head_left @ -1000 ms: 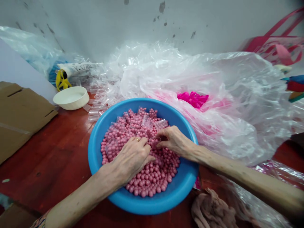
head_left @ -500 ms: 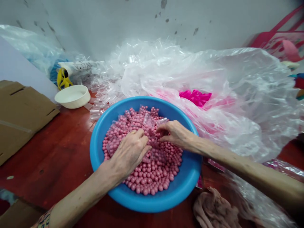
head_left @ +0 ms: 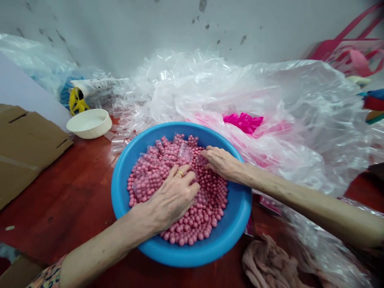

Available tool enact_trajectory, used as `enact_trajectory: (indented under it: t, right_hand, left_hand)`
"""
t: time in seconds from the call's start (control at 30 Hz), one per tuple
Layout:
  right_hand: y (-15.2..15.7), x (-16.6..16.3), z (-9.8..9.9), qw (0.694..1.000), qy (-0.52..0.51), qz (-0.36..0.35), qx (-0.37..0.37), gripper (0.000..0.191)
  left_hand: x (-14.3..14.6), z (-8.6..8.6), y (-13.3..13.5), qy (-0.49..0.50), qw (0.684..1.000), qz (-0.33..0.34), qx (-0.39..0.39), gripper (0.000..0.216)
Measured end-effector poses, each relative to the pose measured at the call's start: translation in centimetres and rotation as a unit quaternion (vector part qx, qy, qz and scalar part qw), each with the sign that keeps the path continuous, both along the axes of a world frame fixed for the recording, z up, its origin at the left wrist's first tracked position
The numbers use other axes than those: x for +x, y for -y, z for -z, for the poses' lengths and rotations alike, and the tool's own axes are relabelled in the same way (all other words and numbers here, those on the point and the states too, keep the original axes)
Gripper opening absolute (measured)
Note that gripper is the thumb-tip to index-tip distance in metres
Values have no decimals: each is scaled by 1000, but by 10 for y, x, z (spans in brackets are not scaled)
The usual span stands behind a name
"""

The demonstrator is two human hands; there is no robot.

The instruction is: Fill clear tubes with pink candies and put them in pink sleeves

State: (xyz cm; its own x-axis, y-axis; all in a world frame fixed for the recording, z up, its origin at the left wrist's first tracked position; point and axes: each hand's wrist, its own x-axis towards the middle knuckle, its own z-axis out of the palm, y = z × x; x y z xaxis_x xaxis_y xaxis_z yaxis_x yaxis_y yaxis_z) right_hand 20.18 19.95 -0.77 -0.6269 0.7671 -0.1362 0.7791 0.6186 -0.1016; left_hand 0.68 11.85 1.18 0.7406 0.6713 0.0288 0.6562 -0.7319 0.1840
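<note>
A blue basin (head_left: 231,236) on the red-brown table holds a heap of small pink balls (head_left: 207,200) with several clear plastic tubes (head_left: 184,152) lying among them, some filled with balls. My left hand (head_left: 174,196), a gold ring on one finger, rests knuckles-up on the balls in the middle of the basin. Its fingers are curled down into the heap and hide what is under them. My right hand (head_left: 223,164) reaches in from the right, fingers pressed together at a clear tube (head_left: 200,160) near the far rim.
A large crumpled clear plastic sheet (head_left: 270,104) with bright pink pieces (head_left: 243,122) under it lies behind and right of the basin. Loose clear tubes (head_left: 126,128), a white bowl (head_left: 89,123) and flat cardboard (head_left: 27,144) are at the left. A pinkish cloth (head_left: 267,264) lies at the front.
My right hand has moved from the basin's middle toward the far rim, away from my left hand. My left hand has shifted slightly and lies flatter on the balls.
</note>
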Motion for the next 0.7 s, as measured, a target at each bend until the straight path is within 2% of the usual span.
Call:
enact_trajectory:
  t: [0.17,0.27,0.47,0.57,0.7]
  right_hand:
    - [3,4,-8,999,-2,-27,-40,17]
    - [0,9,-8,998,-19,-23,-50,15]
    - [-5,7,-17,993,-61,4,-98,15]
    - [-1,6,-24,989,-102,28,-107,29]
    - [2,8,-19,988,-116,35,-90,39]
  left_hand:
    - [2,-1,0,-13,999,-10,36,13]
    - [3,1,-1,-17,997,6,78,4]
    - [15,9,0,-98,967,93,214,24]
    - [17,17,0,-103,964,106,222,31]
    - [13,29,-3,-72,979,82,173,23]
